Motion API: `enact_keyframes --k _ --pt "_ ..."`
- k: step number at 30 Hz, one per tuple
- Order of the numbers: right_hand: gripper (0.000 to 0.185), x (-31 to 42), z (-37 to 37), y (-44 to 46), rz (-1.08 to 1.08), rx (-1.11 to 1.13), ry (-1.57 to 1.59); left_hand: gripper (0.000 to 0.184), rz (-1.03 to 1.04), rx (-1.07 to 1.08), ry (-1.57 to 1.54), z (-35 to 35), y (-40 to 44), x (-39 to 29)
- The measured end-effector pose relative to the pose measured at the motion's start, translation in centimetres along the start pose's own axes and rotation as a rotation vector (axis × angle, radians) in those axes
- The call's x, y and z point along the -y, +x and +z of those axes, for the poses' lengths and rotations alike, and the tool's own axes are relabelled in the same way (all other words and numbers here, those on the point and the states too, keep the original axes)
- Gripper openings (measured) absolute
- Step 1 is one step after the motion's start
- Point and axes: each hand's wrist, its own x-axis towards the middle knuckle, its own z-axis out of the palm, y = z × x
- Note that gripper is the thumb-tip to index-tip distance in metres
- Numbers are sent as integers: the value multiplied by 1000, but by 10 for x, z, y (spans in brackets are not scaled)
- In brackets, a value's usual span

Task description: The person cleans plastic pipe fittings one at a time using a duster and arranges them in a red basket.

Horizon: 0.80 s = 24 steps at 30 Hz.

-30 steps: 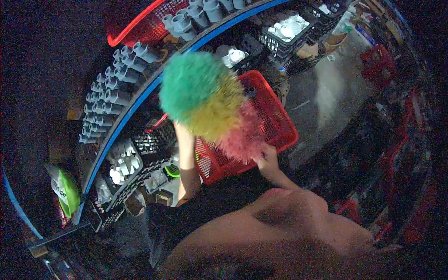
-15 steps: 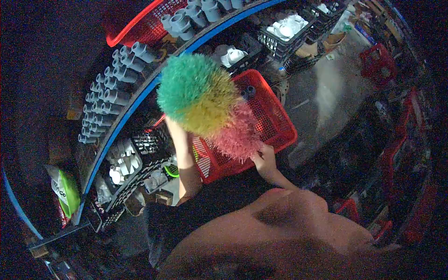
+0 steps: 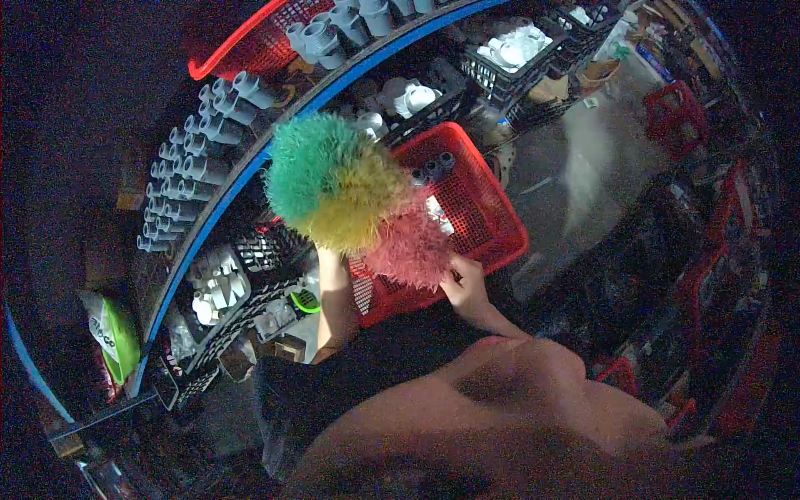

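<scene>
A fluffy duster (image 3: 350, 196), green, yellow and pink in bands, is above a red plastic basket (image 3: 508, 212). The thumb and fingers of my right hand (image 3: 465, 283) are closed at the pink end's edge, pinching it. My left hand (image 3: 333, 262) reaches up under the duster from the lower left; only the wrist and forearm show, and the fingers are hidden behind the fluff. Inside the basket, several dark grey pipe fittings (image 3: 432, 169) lie near the far side, with something white (image 3: 437, 215) partly covered by the duster.
A blue-edged shelf (image 3: 237, 179) curves across the left, bearing rows of grey pipe fittings (image 3: 204, 169) and another red basket (image 3: 250, 37). Black crates with white fittings (image 3: 515, 50) stand beyond and below it. A green-and-white bag (image 3: 117, 337) is at far left, a red crate (image 3: 675, 117) on the floor.
The duster has shifted left and slightly down, uncovering more grey fittings and a white thing in the basket. My right hand has moved slightly left with the pink end.
</scene>
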Motion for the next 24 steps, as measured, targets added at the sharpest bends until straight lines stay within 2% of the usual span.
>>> enact_keyframes --k 4,6,10,15,17,19,21,23,24 --pt "24 -7 2 1 13 -43 12 22 25 208 215 3 -27 14" --pt "19 10 2 11 -115 -245 145 23 63 313 311 3 -34 20" --pt "20 -14 -2 9 -34 -136 81 25 -12 192 117 11 -24 19" --pt "22 -8 2 2 -73 -91 -31 27 -206 17 -262 15 -2 5" --pt "23 -9 0 2 -41 -80 -79 29 -325 26 -341 17 -11 8" --pt "24 -10 -2 9 -168 -155 -147 30 -500 96 -404 22 -30 9" --pt "24 0 -3 15 -176 -188 -143 31 -650 146 -465 25 -46 6" --pt "24 4 -2 18 -185 -214 -140 33 -727 139 -518 26 -54 2" --pt "24 3 -2 18 -224 -199 -202 33 -695 156 -496 24 -51 4"
